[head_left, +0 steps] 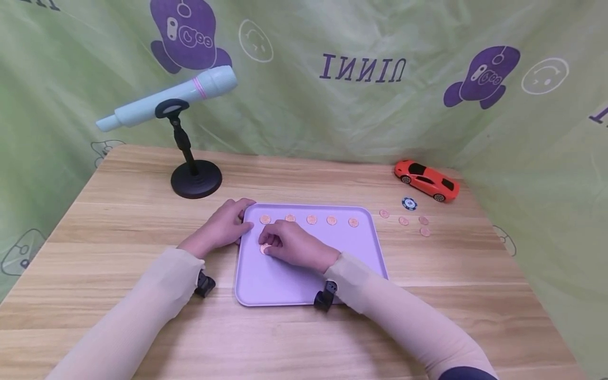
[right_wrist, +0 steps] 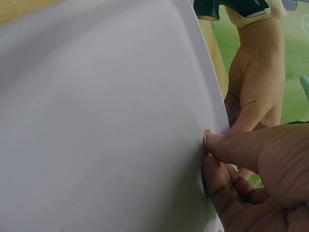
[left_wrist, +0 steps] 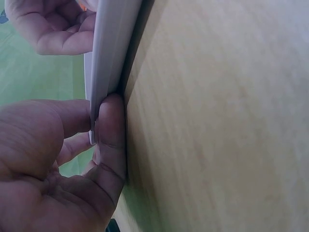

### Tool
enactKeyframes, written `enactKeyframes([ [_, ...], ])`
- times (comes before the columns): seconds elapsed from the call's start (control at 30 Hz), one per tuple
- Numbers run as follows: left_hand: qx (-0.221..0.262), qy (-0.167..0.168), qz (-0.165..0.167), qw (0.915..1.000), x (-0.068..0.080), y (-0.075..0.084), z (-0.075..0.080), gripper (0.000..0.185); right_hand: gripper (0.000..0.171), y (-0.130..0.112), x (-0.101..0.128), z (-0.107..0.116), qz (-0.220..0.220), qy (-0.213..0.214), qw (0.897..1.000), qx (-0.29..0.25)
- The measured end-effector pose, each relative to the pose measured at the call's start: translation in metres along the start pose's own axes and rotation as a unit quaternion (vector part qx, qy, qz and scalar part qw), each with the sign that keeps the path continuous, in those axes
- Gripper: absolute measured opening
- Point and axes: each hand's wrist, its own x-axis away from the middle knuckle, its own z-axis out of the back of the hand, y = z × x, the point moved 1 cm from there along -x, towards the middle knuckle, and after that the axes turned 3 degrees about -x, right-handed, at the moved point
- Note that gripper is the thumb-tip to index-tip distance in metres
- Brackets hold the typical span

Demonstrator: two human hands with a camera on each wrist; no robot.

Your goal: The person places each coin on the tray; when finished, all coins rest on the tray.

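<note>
A shallow lilac tray (head_left: 280, 285) lies on the wooden table. My left hand (head_left: 222, 224) pinches its left rim; in the left wrist view the thumb (left_wrist: 72, 116) is over the rim and a finger (left_wrist: 112, 123) lies against its outer side. Over the tray's left part, my right hand (head_left: 296, 245) pinches a small copper coin (head_left: 264, 248) at the tray surface. The right wrist view shows that coin (right_wrist: 206, 140) at the thumb and fingertip. Several like coins (head_left: 311, 219) form a row along the tray's far side, one of them partly behind the right hand.
Several more copper coins (head_left: 403, 221) lie on the table right of the tray, near a blue-and-white poker chip (head_left: 409, 203). Behind them sits a red toy car (head_left: 426, 181). At the back left, a black stand (head_left: 196, 179) holds a light-blue microphone (head_left: 147, 110).
</note>
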Motion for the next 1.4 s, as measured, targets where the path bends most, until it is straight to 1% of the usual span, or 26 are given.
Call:
enactKeyframes([
  [0.13, -0.002, -0.003, 0.005, 1.0000, 0.000, 0.000, 0.000, 0.056, 0.014, -0.001, 0.002, 0.001, -0.010, 0.012, 1.000, -0.018],
  [0.27, -0.002, -0.003, 0.005, 1.0000, 0.000, 0.000, -0.001, 0.056, 0.015, -0.002, 0.007, 0.005, -0.019, 0.017, 0.999, -0.024],
  [0.4, 0.002, -0.001, 0.008, 1.0000, 0.000, -0.001, -0.001, 0.056, 0.017, -0.001, 0.015, 0.014, -0.024, 0.018, 0.999, -0.022],
  [0.5, 0.006, -0.002, 0.011, 0.9999, 0.000, -0.001, -0.001, 0.056, 0.018, 0.003, 0.023, 0.024, -0.020, 0.030, 0.999, -0.022],
  [0.67, 0.009, -0.009, 0.019, 0.9997, -0.001, 0.001, -0.002, 0.056, 0.017, 0.018, 0.044, 0.047, -0.023, 0.076, 0.996, -0.035],
  [0.83, 0.002, -0.012, 0.022, 0.9997, -0.002, 0.002, -0.003, 0.057, 0.020, 0.034, 0.069, 0.078, -0.045, 0.144, 0.988, -0.041],
  [0.93, 0.001, -0.011, 0.020, 0.9998, -0.003, 0.002, -0.002, 0.056, 0.021, 0.047, 0.084, 0.099, -0.063, 0.198, 0.978, -0.016],
  [1.0, 0.002, -0.008, 0.018, 0.9998, -0.002, 0.002, -0.002, 0.056, 0.021, 0.059, 0.093, 0.112, -0.075, 0.225, 0.971, 0.025],
  [1.07, 0.006, -0.006, 0.018, 0.9998, -0.002, 0.002, -0.001, 0.056, 0.021, 0.071, 0.100, 0.123, -0.090, 0.238, 0.964, 0.071],
  [1.13, 0.010, -0.005, 0.017, 0.9998, -0.001, 0.001, -0.001, 0.055, 0.023, 0.084, 0.108, 0.131, -0.106, 0.234, 0.960, 0.111],
  [1.2, 0.012, -0.005, 0.017, 0.9998, 0.000, 0.001, 0.000, 0.055, 0.026, 0.097, 0.115, 0.136, -0.125, 0.223, 0.957, 0.138],
  [1.33, 0.009, -0.006, 0.019, 0.9998, 0.000, 0.001, -0.001, 0.055, 0.032, 0.118, 0.124, 0.142, -0.175, 0.192, 0.952, 0.160],
  [1.4, 0.006, -0.008, 0.021, 0.9997, 0.000, 0.001, -0.002, 0.056, 0.034, 0.126, 0.126, 0.142, -0.191, 0.171, 0.951, 0.171],
])
